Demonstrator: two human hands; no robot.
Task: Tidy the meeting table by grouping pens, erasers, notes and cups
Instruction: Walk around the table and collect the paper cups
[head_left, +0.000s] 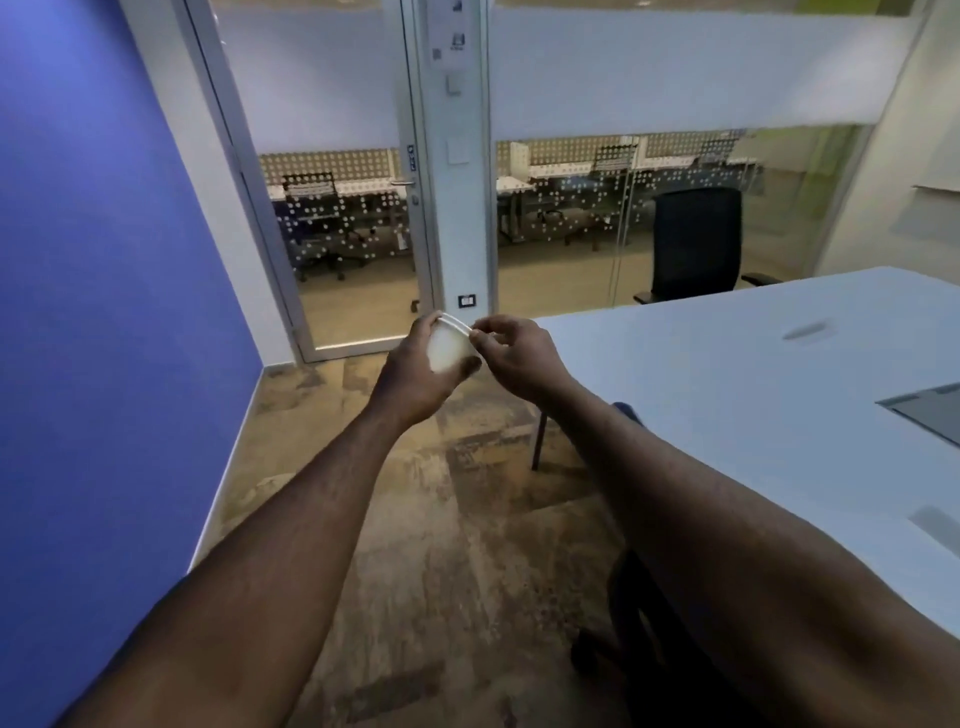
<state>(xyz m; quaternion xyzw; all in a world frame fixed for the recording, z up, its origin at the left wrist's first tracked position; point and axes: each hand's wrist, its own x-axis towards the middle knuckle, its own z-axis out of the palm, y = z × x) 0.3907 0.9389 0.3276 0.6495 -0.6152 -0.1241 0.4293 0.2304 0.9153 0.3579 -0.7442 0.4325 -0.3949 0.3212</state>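
Note:
A white plastic cup (447, 347) is held out in front of me, above the floor and left of the table corner. My left hand (415, 374) wraps around its side and base. My right hand (511, 356) pinches the cup's rim between thumb and fingertips. The cup is tilted with its mouth facing up and to the right. Whether it is one cup or a nested stack, I cannot tell. No pens, erasers or notes show in this view.
The white meeting table (753, 395) fills the right side, with a grey cable hatch (930, 410) set in it. A black office chair (696, 244) stands at its far end, another chair (654, 639) below my right arm. A blue wall (93, 312) is left, a glass door (353, 218) ahead.

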